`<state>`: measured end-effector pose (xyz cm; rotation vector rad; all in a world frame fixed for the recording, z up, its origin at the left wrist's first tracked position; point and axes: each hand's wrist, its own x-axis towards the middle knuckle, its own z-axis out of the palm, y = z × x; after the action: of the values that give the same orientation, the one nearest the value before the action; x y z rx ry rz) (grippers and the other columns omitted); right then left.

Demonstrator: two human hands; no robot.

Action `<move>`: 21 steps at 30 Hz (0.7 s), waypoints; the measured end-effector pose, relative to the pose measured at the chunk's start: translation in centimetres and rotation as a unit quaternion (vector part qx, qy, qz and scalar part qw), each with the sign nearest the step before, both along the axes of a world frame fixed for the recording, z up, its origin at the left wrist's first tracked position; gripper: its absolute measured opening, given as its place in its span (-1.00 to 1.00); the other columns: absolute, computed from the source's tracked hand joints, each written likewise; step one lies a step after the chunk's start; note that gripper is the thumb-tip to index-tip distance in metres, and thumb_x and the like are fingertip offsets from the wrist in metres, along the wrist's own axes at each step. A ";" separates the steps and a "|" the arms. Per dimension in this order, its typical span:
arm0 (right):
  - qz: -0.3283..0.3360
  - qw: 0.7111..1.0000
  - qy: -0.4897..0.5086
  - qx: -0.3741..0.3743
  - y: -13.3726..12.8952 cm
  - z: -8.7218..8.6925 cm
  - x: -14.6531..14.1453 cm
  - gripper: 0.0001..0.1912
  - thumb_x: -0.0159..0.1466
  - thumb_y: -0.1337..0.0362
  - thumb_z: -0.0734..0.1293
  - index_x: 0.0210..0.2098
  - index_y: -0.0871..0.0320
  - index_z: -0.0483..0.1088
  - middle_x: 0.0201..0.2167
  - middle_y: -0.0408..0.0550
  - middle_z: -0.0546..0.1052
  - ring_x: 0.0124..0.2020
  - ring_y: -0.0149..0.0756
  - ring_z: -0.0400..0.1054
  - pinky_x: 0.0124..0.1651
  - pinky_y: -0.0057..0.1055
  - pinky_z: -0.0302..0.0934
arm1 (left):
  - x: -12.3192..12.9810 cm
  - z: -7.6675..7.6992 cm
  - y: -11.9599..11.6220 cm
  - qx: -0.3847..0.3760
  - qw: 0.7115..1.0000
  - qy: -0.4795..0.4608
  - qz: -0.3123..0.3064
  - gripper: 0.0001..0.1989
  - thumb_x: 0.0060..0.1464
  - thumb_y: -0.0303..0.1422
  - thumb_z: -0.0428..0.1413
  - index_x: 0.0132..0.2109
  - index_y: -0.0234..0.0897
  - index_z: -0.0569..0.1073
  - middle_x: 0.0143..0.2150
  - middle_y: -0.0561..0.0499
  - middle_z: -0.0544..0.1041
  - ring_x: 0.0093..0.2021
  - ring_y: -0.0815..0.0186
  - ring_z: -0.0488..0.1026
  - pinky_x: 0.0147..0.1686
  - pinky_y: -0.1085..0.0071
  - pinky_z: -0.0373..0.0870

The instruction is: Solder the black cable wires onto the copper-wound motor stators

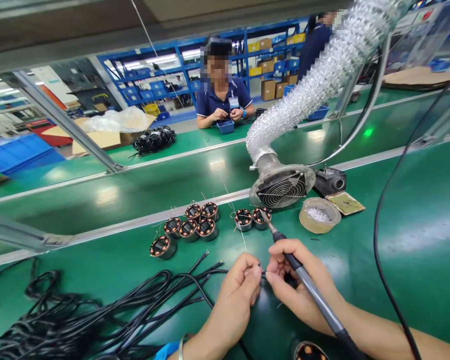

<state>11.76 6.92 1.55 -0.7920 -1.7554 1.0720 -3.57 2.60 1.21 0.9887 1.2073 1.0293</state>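
Short of the tabletop's [408, 215] far edge, the left hand [235, 295] pinches a black cable [220, 271], while the right hand [317, 272] grips a soldering iron [306, 280], tip forward, probably to free its fingertips.

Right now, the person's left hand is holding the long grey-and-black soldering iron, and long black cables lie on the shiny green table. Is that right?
Not quite: the head view shows the right hand holding the grey-and-black soldering iron, not the left hand. The black cables do lie on the green table.
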 end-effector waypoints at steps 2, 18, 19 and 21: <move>0.011 1.000 -0.013 0.024 -0.2 -0.2 0.1 -0.66 0.22 0.45 0.27 -0.06 0.02 0.24 -0.42 -0.24 0.46 -0.51 -0.48 0.40 -0.43 -0.59 0.35 | -0.3 0.0 0.2 0.005 1.000 0.016 -0.008 -0.60 0.23 0.03 0.00 -0.32 -0.21 0.24 -0.52 0.22 0.06 -0.52 0.40 -0.03 -0.50 0.48 -0.01; 0.015 0.978 -0.074 0.195 2.6 -0.3 1.1 -0.75 0.33 0.47 0.19 -0.07 0.06 0.30 -0.36 -0.13 0.46 -0.33 -0.34 0.36 -0.28 -0.45 0.29 | -1.1 3.4 -0.5 0.152 0.870 0.450 -0.129 -0.77 0.27 -0.30 -0.03 -0.03 -0.21 0.46 -0.08 -0.11 0.58 -0.17 0.16 0.53 -0.19 0.34 0.46; 0.019 0.979 -0.078 0.186 2.8 -0.5 1.3 -0.75 0.34 0.46 0.18 -0.05 0.06 0.30 -0.34 -0.13 0.46 -0.32 -0.34 0.37 -0.27 -0.44 0.30 | -1.5 4.7 -0.9 0.187 0.844 0.490 -0.114 -0.73 0.24 -0.31 0.01 0.04 -0.18 0.46 0.03 -0.11 0.56 -0.10 0.15 0.55 -0.15 0.33 0.49; 0.027 0.981 -0.083 0.171 3.0 -0.8 1.7 -0.74 0.34 0.45 0.19 -0.03 0.05 0.29 -0.33 -0.14 0.46 -0.31 -0.35 0.39 -0.25 -0.44 0.31 | -2.9 7.5 -2.1 0.263 0.798 0.541 -0.030 -0.67 0.22 -0.29 0.05 0.11 -0.10 0.47 0.13 -0.07 0.53 -0.02 0.15 0.56 -0.10 0.35 0.53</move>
<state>13.49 9.93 0.75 -0.6339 -2.0432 0.7240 -6.43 0.52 8.75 2.2290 1.7991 0.7179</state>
